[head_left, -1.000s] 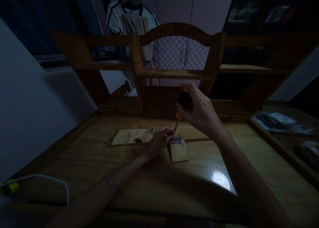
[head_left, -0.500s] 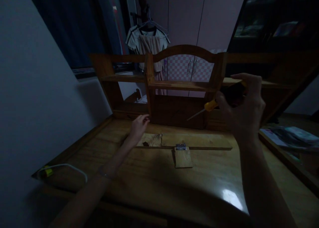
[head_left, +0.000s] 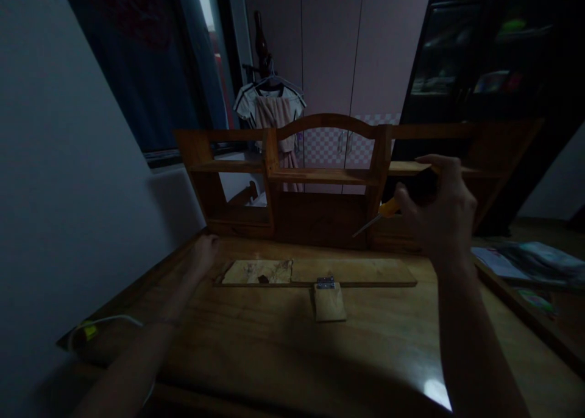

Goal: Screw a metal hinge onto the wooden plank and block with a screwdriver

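In the head view, my right hand (head_left: 441,214) is raised at the right, its fingers wrapped round the handle of a screwdriver (head_left: 389,208). The yellow-and-dark handle is partly hidden, and the thin shaft points down and left above the desk. My left hand (head_left: 204,256) is over the desk's left side, fingers curled together; whatever they hold, if anything, is too dark to see. Between the hands lies a long wooden board (head_left: 351,272), with torn, peeled surface at its left end. A metal hinge (head_left: 326,282) joins its front edge to a small wooden block (head_left: 329,302).
A wooden shelf unit (head_left: 324,175) stands along the back of the desk (head_left: 256,339). At the left, a white cable (head_left: 114,318) lies near a yellow object (head_left: 90,330) by the wall. Papers or packets (head_left: 530,262) lie beyond the desk's right edge.
My left hand has moved left, away from the board, uncovering its peeled end. My right hand still holds the screwdriver in a similar pose. The view has tilted up slightly.
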`<state>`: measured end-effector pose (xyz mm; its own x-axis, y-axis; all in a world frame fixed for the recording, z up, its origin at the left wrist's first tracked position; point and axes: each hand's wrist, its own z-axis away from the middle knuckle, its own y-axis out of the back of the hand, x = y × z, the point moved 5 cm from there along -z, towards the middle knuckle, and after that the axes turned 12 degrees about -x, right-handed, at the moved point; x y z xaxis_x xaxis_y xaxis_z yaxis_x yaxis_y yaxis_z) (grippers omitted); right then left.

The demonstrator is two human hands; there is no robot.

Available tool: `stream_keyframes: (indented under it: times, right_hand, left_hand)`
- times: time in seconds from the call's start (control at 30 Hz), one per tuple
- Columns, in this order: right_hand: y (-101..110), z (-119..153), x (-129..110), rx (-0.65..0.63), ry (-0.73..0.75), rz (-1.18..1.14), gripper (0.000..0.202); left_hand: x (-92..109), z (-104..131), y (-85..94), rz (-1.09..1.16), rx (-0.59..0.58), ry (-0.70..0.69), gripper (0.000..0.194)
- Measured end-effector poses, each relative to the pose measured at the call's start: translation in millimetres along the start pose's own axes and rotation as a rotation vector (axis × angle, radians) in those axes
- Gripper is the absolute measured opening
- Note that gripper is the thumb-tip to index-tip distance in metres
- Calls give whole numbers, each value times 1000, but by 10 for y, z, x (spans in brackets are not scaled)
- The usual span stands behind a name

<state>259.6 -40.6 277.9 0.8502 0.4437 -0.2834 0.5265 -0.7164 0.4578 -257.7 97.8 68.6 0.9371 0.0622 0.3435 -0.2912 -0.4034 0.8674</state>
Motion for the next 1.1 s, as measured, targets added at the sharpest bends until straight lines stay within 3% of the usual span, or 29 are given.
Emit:
stream_keyframes:
  times: [0.07,0.17,0.27,0.3,0.37,0.43,0.53,0.8,1.1]
  right_hand:
    - [-35,0,-39,-15,28,2,41]
    - [-150,0,-66,-97,79,-11,39]
    - [-359,19,-69,-322,146,-26,32]
    - [-438,36,-66,-414,167,-32,29]
    - [-576,78,-56,-567,195,-54,24]
    - [-669,112,-44,-649,196,-73,25]
    - [-743,134,-42,-683,184,-86,28]
    - [-904,166,-81,-722,198,-110,29]
    - [-1009,194,-76,-738,206,-100,31]
  left_hand:
    - [373,-58,-48,56,12,-58,24]
    - [1280,57,-200,391,-40,-297,27]
    - [2255,439,-490,649,-325,-609,24]
    - [2492,589,-607,675,-440,-675,22]
    - [2755,834,-821,706,-595,-714,20]
    - [2813,988,-979,735,-679,-729,19]
    - [2724,1056,-1089,775,-704,-727,16]
    - [2682,1020,-1104,764,-785,-670,17]
    - [2679,1025,-1163,968,-917,-594,26]
